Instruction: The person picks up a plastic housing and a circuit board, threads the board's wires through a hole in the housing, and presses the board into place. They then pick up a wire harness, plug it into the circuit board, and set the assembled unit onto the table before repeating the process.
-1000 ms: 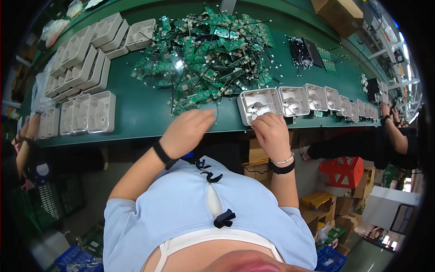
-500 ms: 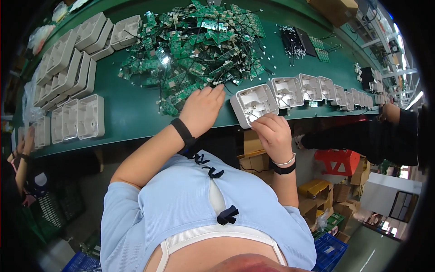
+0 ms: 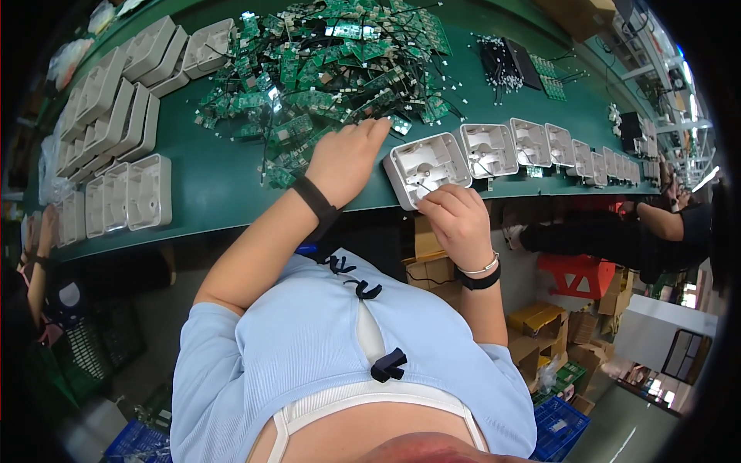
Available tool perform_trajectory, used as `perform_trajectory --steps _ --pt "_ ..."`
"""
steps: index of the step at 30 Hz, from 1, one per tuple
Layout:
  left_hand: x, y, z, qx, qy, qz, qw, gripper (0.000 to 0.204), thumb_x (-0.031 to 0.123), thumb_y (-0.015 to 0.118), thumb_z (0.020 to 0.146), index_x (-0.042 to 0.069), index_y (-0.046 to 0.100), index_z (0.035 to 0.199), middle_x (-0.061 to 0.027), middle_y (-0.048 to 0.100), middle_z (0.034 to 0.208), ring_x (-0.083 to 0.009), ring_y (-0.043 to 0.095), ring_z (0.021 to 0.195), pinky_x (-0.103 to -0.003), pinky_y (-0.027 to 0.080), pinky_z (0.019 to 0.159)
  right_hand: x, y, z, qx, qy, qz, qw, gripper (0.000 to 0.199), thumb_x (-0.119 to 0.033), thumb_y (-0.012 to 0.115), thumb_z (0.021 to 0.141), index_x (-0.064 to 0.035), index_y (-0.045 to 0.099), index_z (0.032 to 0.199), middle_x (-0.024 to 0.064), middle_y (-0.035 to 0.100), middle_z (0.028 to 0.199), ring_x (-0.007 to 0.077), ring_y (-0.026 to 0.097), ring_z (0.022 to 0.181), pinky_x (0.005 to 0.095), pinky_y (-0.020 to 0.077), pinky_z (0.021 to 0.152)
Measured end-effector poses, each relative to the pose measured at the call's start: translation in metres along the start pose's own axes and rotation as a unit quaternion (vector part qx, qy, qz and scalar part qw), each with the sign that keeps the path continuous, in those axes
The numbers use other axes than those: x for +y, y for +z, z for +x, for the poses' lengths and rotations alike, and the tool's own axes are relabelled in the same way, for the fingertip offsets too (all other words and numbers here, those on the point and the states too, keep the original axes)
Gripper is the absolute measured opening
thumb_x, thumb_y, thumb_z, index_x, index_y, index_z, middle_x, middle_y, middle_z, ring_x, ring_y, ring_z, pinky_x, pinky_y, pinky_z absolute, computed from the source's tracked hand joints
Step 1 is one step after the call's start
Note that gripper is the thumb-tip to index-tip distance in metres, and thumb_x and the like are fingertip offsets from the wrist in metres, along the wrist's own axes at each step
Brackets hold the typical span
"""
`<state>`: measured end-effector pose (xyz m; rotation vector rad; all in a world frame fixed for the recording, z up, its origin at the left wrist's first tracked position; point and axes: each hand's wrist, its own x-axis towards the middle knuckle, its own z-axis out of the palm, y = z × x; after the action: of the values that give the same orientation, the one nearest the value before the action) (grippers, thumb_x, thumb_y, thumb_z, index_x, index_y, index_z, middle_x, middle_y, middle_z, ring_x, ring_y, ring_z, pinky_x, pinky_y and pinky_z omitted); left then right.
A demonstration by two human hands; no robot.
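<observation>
My left hand [image 3: 347,163] is at the near edge of a heap of green circuit boards [image 3: 324,65] with black wires. Its fingers are bent together, their tips beside a small board [image 3: 400,124]; whether they grip it is hidden. A white plastic housing [image 3: 426,163], an open box with inner ribs and posts, sits tilted at the table's front edge. Over its near right corner my right hand [image 3: 461,222] is closed in a pinch. A thin dark piece, perhaps a wire, shows inside the housing by those fingertips; what they hold is hidden.
Rightward runs a row of similar housings [image 3: 488,150] along the table edge. Stacked housings [image 3: 108,116] stand at the left. Black trays with white-tipped wires [image 3: 505,69] and a panel of boards [image 3: 552,81] lie at the back right. Other people are at both sides.
My left hand has moved slightly up toward the boards. My right hand and the near housing have shifted a little left and up, and a thin dark piece now shows inside it.
</observation>
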<state>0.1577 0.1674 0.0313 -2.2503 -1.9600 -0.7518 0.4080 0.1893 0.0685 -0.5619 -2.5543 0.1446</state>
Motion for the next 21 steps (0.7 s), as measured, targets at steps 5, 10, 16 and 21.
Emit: perform_trajectory --steps 5,10,16,21 --pt "0.009 -0.007 0.014 -0.067 0.003 0.098 0.993 0.032 0.008 0.063 0.088 0.008 0.066 0.120 -0.0062 0.072 0.102 -0.0276 0.073 0.081 -0.040 0.058 0.065 0.002 0.005 -0.001 -0.002 0.002 -0.003 1.000 0.019 -0.003 0.075 0.077 -0.0083 0.074 0.095 0.0022 0.073 0.096 0.0250 0.069 0.096 0.0380 0.0514 0.081" --pt "-0.001 -0.014 0.028 -0.105 -0.143 -0.014 0.984 0.021 0.018 0.058 0.104 0.008 0.069 0.119 -0.0108 0.076 0.105 -0.0258 0.076 0.084 -0.037 0.059 0.069 0.002 0.009 -0.001 0.000 0.006 -0.003 1.000 0.020 -0.004 0.076 0.076 -0.0086 0.074 0.095 0.0021 0.073 0.096 0.0251 0.069 0.097 0.0387 0.0515 0.082" --pt "-0.002 -0.028 0.016 0.081 -0.248 -0.491 0.831 0.023 0.017 0.059 0.106 0.003 0.071 0.121 -0.0158 0.076 0.114 -0.0310 0.075 0.085 -0.038 0.059 0.070 0.001 0.017 0.007 -0.005 0.032 -0.020 0.999 0.021 -0.005 0.077 0.078 -0.0089 0.073 0.098 0.0019 0.072 0.099 0.0254 0.068 0.099 0.0387 0.0507 0.084" --pt "-0.008 -0.020 0.010 0.139 -0.226 -0.571 0.777 0.027 0.014 0.062 0.104 0.003 0.069 0.127 -0.0187 0.074 0.119 -0.0333 0.074 0.094 -0.039 0.059 0.076 -0.008 0.015 0.016 0.010 0.057 -0.006 0.998 0.021 -0.008 0.079 0.081 -0.0087 0.072 0.100 0.0040 0.072 0.104 0.0276 0.067 0.103 0.0400 0.0491 0.088"
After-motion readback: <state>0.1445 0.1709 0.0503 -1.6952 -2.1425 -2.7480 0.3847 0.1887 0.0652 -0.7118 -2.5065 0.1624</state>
